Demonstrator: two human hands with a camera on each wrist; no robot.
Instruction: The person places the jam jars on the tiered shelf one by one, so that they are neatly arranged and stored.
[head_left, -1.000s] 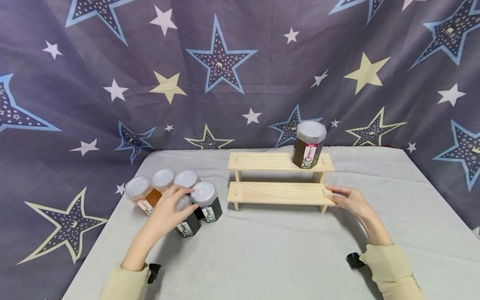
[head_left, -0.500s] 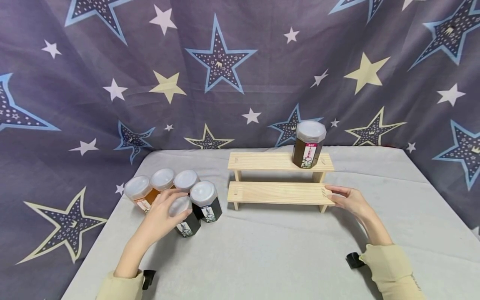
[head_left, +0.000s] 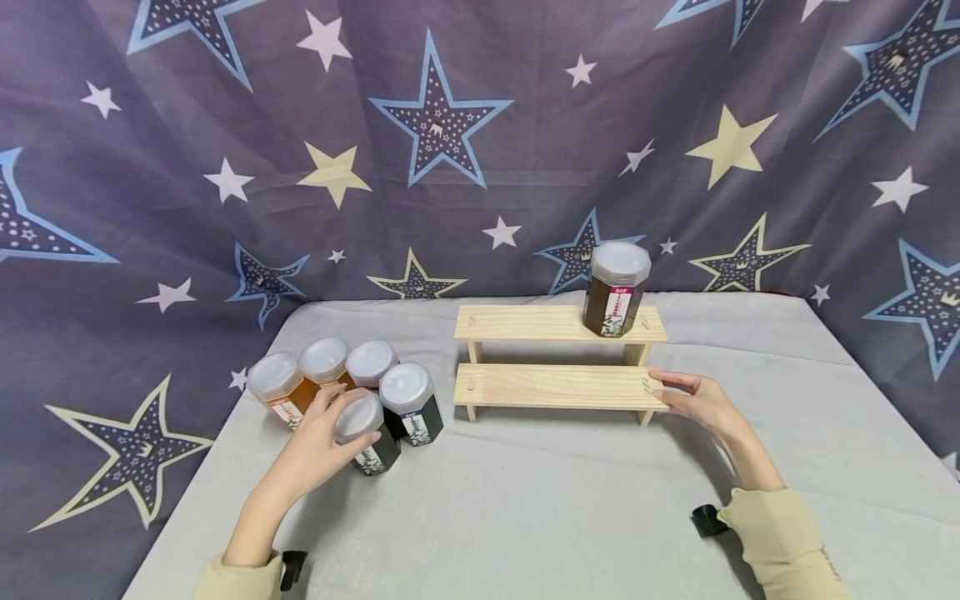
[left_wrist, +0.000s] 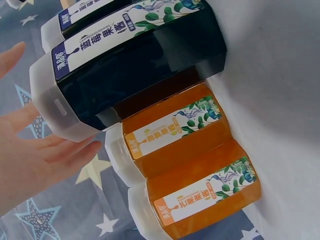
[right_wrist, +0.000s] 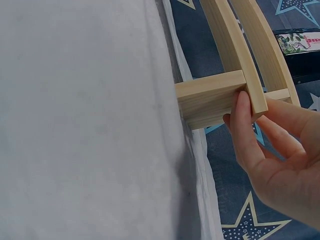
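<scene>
The left hand (head_left: 318,442), fingers (left_wrist: 67,156) apart, surrounds the near jar (head_left: 382,454); the right hand (head_left: 703,402) pinches the rack (head_left: 555,387), probably for steadiness.

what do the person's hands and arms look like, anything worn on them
The left hand and right hand are gloveless. The left sleeve and right sleeve are pale beige; a small black piece shows by each cuff.

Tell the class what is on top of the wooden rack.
A dark, pale-lidded jar stands on the upper shelf, toward the right, covering the wood beneath. The right hand grips the end of the lower shelf, hiding part of it.
</scene>
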